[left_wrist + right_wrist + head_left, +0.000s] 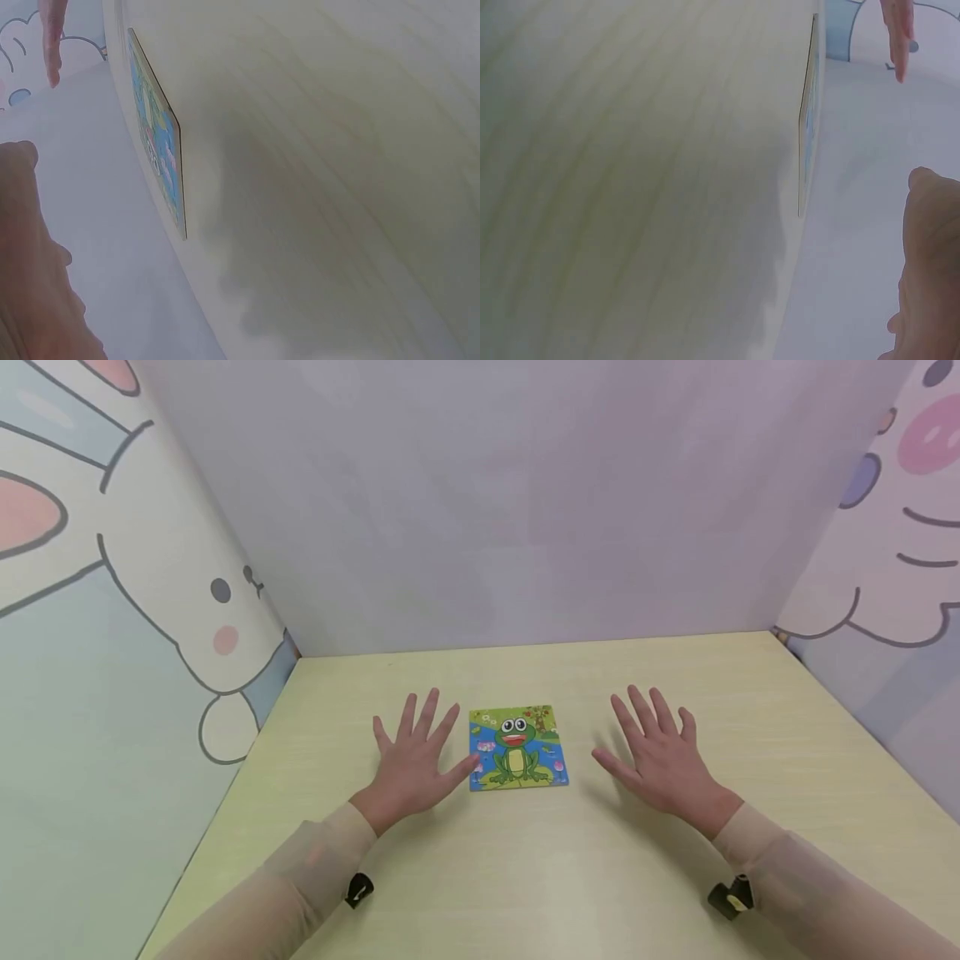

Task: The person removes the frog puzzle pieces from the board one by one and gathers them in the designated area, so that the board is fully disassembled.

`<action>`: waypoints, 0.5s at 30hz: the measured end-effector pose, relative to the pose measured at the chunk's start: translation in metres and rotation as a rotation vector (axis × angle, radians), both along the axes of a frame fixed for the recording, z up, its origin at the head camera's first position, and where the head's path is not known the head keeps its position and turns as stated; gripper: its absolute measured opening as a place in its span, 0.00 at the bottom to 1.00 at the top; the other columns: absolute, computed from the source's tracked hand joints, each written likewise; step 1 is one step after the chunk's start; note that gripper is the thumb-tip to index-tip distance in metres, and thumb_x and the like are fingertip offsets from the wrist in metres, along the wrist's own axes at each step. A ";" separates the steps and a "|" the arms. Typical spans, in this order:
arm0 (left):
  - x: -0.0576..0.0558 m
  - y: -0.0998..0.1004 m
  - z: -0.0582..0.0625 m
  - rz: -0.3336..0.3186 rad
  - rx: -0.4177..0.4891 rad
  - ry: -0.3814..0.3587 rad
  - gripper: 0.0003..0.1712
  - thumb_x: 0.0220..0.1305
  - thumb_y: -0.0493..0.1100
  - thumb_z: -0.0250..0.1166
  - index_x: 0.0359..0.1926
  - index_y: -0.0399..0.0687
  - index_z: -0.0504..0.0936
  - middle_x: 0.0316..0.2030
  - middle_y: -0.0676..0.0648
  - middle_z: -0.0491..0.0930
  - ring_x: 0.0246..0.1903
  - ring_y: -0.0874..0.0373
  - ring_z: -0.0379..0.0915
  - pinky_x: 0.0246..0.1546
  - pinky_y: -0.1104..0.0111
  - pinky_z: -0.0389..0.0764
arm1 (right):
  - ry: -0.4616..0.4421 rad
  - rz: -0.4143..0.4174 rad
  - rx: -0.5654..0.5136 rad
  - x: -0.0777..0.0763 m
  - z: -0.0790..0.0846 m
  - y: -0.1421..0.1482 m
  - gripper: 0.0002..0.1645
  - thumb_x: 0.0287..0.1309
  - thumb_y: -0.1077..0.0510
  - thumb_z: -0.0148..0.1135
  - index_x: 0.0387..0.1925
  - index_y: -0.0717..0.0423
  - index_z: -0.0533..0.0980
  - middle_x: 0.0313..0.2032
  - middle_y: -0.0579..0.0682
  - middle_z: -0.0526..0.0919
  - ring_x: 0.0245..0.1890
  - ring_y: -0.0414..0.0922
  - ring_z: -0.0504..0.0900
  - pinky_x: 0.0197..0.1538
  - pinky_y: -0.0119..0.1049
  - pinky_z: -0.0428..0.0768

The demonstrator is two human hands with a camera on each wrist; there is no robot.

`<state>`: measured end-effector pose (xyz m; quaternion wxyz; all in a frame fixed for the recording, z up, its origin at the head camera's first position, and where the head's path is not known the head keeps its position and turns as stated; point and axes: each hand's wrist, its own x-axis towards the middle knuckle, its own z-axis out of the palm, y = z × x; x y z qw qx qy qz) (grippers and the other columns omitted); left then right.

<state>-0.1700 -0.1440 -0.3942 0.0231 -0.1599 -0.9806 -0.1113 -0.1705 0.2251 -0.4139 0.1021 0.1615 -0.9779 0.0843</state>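
Observation:
A square frog picture puzzle board (516, 748) lies flat on the pale wooden table, its green frog upright as seen from the head view. My left hand (416, 768) hovers to its left with fingers spread, and the thumb tip overlaps the board's left edge in this view. On the other side, my right hand (663, 764) is held above the table with spread fingers, apart from the board. Neither hand holds anything. In the left wrist view the board (157, 135) shows edge-on as a thin slab, beyond the hand's shadow.
The pale table (517, 877) ends at a plain light back wall (487, 510). A side panel with a cartoon rabbit (172, 585) stands at left, another with a pink-nosed cartoon animal (885, 527) at right. Small black devices (359, 890) sit under both wrists.

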 end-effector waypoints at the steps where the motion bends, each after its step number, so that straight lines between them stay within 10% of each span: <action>1: 0.000 0.000 -0.001 -0.006 0.003 -0.001 0.50 0.70 0.74 0.52 0.84 0.58 0.53 0.86 0.43 0.36 0.84 0.35 0.26 0.68 0.20 0.31 | -0.004 -0.001 0.002 -0.001 0.000 0.000 0.53 0.72 0.31 0.53 0.83 0.56 0.52 0.82 0.65 0.50 0.81 0.69 0.45 0.71 0.76 0.47; 15: 0.011 0.009 -0.017 -0.101 -0.026 -0.073 0.47 0.71 0.74 0.52 0.82 0.60 0.60 0.85 0.44 0.43 0.84 0.35 0.31 0.69 0.20 0.36 | -0.015 0.009 0.012 -0.006 -0.002 -0.005 0.53 0.72 0.31 0.53 0.83 0.56 0.52 0.82 0.64 0.49 0.81 0.68 0.45 0.71 0.75 0.47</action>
